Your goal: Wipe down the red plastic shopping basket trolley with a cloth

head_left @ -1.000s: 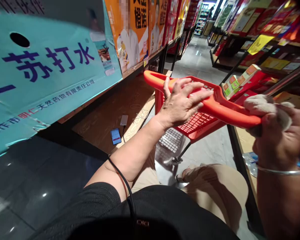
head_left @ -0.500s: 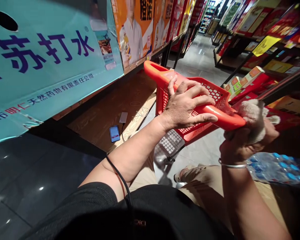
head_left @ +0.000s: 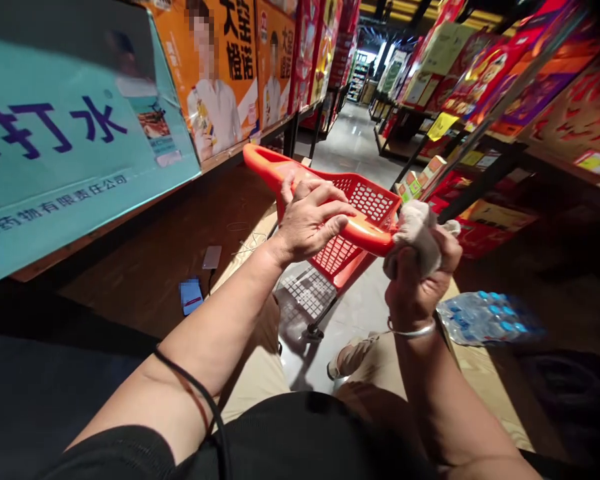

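Note:
A red-orange plastic shopping cart (head_left: 357, 267) with a perforated basket stands tilted in front of me. My left hand (head_left: 313, 217) lies over its handle (head_left: 265, 160), fingers curled across the bar. Close to the handle's right end, my right hand (head_left: 427, 273) grips a crumpled greyish-white cloth (head_left: 420, 230). The cloth touches or nearly touches that end of the handle; exactly where they meet is hidden. Below the basket a lower wire rack (head_left: 310, 291) and a caster (head_left: 313, 331) show.
Turquoise cartons (head_left: 80, 147) and orange cartons (head_left: 220, 80) line the left shelf. Under it lie a phone (head_left: 191, 297) and a white power bank-like block (head_left: 211, 257) with cables. To the right, shrink-wrapped water bottles (head_left: 485, 317) sit on a wooden board. An aisle (head_left: 350, 140) runs ahead between shelves.
My view has swung right and up, so cart, hands and shelves appear further left. The left hand stays on the handle, and the right hand still holds the cloth by its right end.

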`<action>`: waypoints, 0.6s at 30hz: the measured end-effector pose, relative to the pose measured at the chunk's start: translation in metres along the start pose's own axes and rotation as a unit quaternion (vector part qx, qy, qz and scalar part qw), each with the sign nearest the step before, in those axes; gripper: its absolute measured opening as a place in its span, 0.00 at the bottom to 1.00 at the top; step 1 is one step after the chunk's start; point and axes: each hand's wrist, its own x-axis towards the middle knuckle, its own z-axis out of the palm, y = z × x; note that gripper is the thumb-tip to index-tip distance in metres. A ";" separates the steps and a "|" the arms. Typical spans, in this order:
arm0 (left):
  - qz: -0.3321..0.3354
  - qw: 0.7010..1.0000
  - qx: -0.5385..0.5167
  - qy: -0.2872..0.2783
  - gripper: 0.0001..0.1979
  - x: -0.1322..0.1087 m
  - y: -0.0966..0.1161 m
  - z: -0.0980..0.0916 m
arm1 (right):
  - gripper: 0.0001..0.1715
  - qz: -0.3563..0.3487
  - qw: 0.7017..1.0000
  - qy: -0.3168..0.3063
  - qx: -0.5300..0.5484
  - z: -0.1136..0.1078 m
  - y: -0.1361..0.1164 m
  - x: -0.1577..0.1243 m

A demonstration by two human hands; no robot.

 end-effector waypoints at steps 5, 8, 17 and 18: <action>0.000 1.000 -0.022 0.010 0.27 0.002 -0.005 0.002 | 0.32 -0.100 0.981 0.138 -0.087 0.024 0.010 -0.020; -0.007 0.999 -0.030 0.023 0.27 0.005 -0.012 0.002 | 0.27 -0.110 0.985 0.109 -0.076 0.030 0.023 -0.028; -0.016 0.999 -0.021 0.020 0.18 0.009 -0.017 0.001 | 0.29 -0.094 0.990 0.072 -0.071 0.009 -0.044 0.015; -0.016 0.999 -0.023 0.023 0.18 0.009 -0.016 0.001 | 0.29 -0.103 0.990 0.025 -0.091 0.012 -0.052 0.014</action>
